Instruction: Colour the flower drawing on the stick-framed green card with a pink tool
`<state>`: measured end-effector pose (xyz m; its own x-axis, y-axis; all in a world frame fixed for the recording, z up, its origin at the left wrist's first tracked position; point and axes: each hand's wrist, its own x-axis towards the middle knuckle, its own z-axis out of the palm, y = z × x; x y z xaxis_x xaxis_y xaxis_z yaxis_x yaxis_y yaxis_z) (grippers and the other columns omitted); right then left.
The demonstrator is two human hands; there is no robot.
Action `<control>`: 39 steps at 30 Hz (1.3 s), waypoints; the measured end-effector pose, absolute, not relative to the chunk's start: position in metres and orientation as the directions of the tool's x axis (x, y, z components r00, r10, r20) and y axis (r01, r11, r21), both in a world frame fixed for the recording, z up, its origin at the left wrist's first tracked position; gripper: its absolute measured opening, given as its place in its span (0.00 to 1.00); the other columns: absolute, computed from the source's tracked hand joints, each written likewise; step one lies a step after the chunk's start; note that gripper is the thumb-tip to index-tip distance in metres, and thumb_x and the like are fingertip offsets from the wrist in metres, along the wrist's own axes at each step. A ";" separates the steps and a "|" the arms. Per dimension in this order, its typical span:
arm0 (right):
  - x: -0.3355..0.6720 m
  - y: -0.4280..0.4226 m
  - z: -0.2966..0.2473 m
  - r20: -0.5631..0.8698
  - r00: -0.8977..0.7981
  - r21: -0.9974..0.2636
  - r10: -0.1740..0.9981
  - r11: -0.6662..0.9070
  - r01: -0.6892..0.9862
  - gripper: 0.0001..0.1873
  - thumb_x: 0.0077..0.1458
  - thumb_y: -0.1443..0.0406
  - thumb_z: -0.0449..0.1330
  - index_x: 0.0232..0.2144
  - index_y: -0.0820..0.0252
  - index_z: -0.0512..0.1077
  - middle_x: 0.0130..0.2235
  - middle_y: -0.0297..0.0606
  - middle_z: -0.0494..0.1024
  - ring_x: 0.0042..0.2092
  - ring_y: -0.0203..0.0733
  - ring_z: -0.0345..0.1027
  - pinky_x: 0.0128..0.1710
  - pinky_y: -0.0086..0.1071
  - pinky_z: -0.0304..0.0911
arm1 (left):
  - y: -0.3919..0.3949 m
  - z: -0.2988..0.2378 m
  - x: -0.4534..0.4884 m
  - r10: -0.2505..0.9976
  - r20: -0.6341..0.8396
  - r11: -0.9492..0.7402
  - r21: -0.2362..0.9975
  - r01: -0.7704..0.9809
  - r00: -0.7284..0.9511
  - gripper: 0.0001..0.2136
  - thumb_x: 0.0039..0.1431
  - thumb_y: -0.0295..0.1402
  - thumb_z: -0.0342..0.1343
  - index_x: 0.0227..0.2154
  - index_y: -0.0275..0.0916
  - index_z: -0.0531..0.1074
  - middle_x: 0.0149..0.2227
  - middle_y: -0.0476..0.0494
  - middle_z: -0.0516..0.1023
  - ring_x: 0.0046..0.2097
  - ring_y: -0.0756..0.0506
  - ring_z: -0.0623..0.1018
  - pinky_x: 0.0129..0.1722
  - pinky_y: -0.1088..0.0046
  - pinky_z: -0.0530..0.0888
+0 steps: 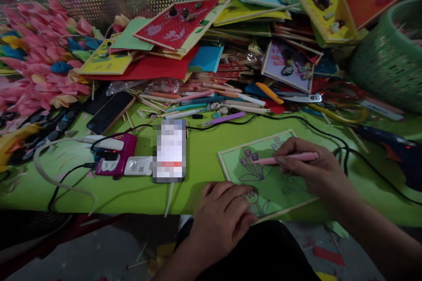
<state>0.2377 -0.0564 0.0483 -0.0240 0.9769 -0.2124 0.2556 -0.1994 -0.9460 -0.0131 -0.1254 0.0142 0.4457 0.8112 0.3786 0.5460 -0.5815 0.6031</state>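
Clearly, in the head view the right hand (306,164) has a narrow grip, with thumb and fingers closed around a pink felt-tip pen (306,156). The pen points to the left, and its tip is at the purple tulips (249,156) drawn on a green card (275,184) (I cannot tell if it is touching the paper). This card lies at the near right of the green tabletop (201,140), with thin wooden sticks along its edges. The left hand (224,210) rests over the near left corner of the card, back upward and fingers bent; whether it pinches the edge, I cannot tell.

To the left of the card lies a lit smartphone (169,151), and just beside it a magenta power strip (130,153) with a white charger (136,166). A dark smartphone (111,113) is a little farther. Beyond the lit one there are a lilac pen (224,118) and some pebbles (216,106). At the far side a red framed card (176,24) lies on the heap, with pink artificial flowers (39,48) to the left and a green basket (382,59) to the right. A dark blue glue gun (398,153) lies at the right edge.
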 end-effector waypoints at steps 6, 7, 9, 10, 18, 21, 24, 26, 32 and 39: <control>0.238 -0.057 0.046 -0.216 -0.030 -0.948 0.976 -0.203 0.246 0.15 0.56 0.53 0.72 0.29 0.56 0.79 0.25 0.32 0.74 0.28 0.37 0.63 0.29 0.32 0.54 | -0.125 0.015 -0.013 0.809 0.375 -0.585 0.594 0.552 0.453 0.14 0.77 0.40 0.48 0.39 0.42 0.75 0.50 0.46 0.86 0.49 0.45 0.79 0.47 0.63 0.68; 0.239 -0.058 0.045 -0.221 -0.033 -0.948 0.975 -0.206 0.242 0.15 0.55 0.53 0.72 0.29 0.56 0.78 0.24 0.32 0.73 0.28 0.36 0.63 0.29 0.32 0.53 | -0.125 0.015 -0.013 0.809 0.377 -0.584 0.600 0.547 0.450 0.14 0.77 0.40 0.48 0.39 0.42 0.75 0.50 0.46 0.86 0.49 0.45 0.79 0.47 0.62 0.68; 0.241 -0.059 0.045 -0.227 -0.033 -0.948 0.973 -0.213 0.237 0.15 0.55 0.53 0.72 0.28 0.57 0.78 0.23 0.31 0.72 0.27 0.36 0.61 0.27 0.32 0.52 | -0.125 0.014 -0.013 0.810 0.382 -0.583 0.604 0.544 0.444 0.14 0.77 0.40 0.47 0.38 0.42 0.74 0.50 0.46 0.86 0.50 0.45 0.79 0.47 0.62 0.68; 0.242 -0.059 0.045 -0.232 -0.035 -0.946 0.972 -0.217 0.240 0.15 0.54 0.53 0.72 0.27 0.57 0.77 0.23 0.31 0.72 0.27 0.36 0.61 0.27 0.32 0.52 | -0.125 0.014 -0.013 0.811 0.382 -0.582 0.604 0.544 0.443 0.14 0.77 0.40 0.47 0.38 0.42 0.74 0.51 0.46 0.86 0.50 0.45 0.79 0.47 0.62 0.67; 0.244 -0.061 0.045 -0.249 -0.048 -0.944 0.967 -0.231 0.237 0.15 0.52 0.54 0.72 0.23 0.56 0.75 0.24 0.32 0.71 0.29 0.39 0.62 0.28 0.32 0.55 | -0.126 0.014 -0.013 0.814 0.374 -0.578 0.596 0.558 0.444 0.10 0.75 0.37 0.52 0.38 0.42 0.74 0.50 0.48 0.86 0.50 0.45 0.79 0.48 0.64 0.67; 0.243 -0.059 0.044 -0.232 -0.042 -0.945 0.972 -0.215 0.245 0.15 0.53 0.53 0.72 0.25 0.56 0.76 0.24 0.32 0.71 0.28 0.38 0.61 0.27 0.32 0.54 | -0.126 0.015 -0.014 0.818 0.358 -0.573 0.584 0.575 0.451 0.09 0.74 0.36 0.53 0.38 0.42 0.74 0.51 0.48 0.86 0.50 0.45 0.79 0.48 0.64 0.67; 0.242 -0.058 0.043 -0.207 -0.038 -0.947 0.978 -0.190 0.257 0.15 0.53 0.52 0.72 0.27 0.56 0.78 0.24 0.32 0.72 0.27 0.38 0.61 0.27 0.32 0.54 | -0.126 0.015 -0.014 0.813 0.344 -0.579 0.561 0.592 0.470 0.06 0.72 0.35 0.56 0.37 0.42 0.75 0.51 0.47 0.86 0.50 0.45 0.79 0.48 0.64 0.68; 0.243 -0.058 0.043 -0.200 -0.034 -0.949 0.979 -0.185 0.257 0.15 0.53 0.52 0.72 0.27 0.56 0.78 0.24 0.32 0.72 0.27 0.38 0.62 0.27 0.32 0.54 | -0.126 0.015 -0.014 0.810 0.342 -0.584 0.554 0.593 0.477 0.06 0.72 0.35 0.56 0.37 0.42 0.75 0.51 0.47 0.85 0.50 0.45 0.79 0.48 0.64 0.68; 0.246 -0.061 0.041 -0.240 -0.081 -0.954 0.967 -0.220 0.203 0.16 0.53 0.54 0.73 0.25 0.56 0.76 0.23 0.31 0.71 0.28 0.38 0.61 0.28 0.33 0.53 | -0.125 0.014 -0.014 0.815 0.354 -0.576 0.586 0.570 0.459 0.09 0.74 0.36 0.52 0.37 0.42 0.74 0.51 0.48 0.86 0.50 0.45 0.79 0.48 0.64 0.67; 0.247 -0.060 0.039 -0.178 0.009 -0.967 0.984 -0.177 0.185 0.10 0.56 0.57 0.71 0.29 0.55 0.77 0.26 0.32 0.73 0.30 0.39 0.63 0.31 0.35 0.54 | -0.126 0.015 -0.014 0.818 0.352 -0.571 0.598 0.562 0.455 0.11 0.75 0.37 0.51 0.38 0.42 0.76 0.50 0.46 0.86 0.50 0.45 0.79 0.48 0.63 0.69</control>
